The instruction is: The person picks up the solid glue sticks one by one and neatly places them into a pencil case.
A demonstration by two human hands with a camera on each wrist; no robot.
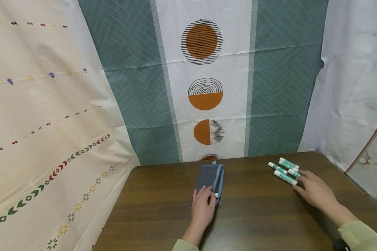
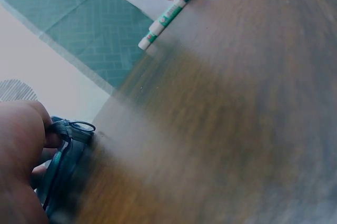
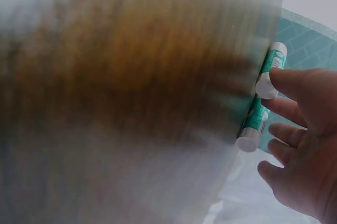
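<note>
A blue-grey zip pouch (image 1: pixel 206 176) lies on the table with its zip side open at the right. Something white, perhaps a glue stick's end, shows in the opening. My left hand (image 1: pixel 203 207) holds the pouch's near end; in the left wrist view its fingers curl at the edge of the pouch (image 2: pixel 68 155). Several white-and-green glue sticks (image 1: pixel 285 177) lie in a loose group at the right. My right hand (image 1: pixel 315 190) is at the near side of this group, fingers spread loosely. In the right wrist view, its thumb is at the white end of one glue stick (image 3: pixel 275 58).
The brown wooden table (image 1: pixel 254 209) ends at the back against a hanging green-and-white cloth (image 1: pixel 289 80). Patterned cream cloth (image 1: pixel 50 157) hangs along the left side, and pale cloth (image 1: pixel 355 87) along the right.
</note>
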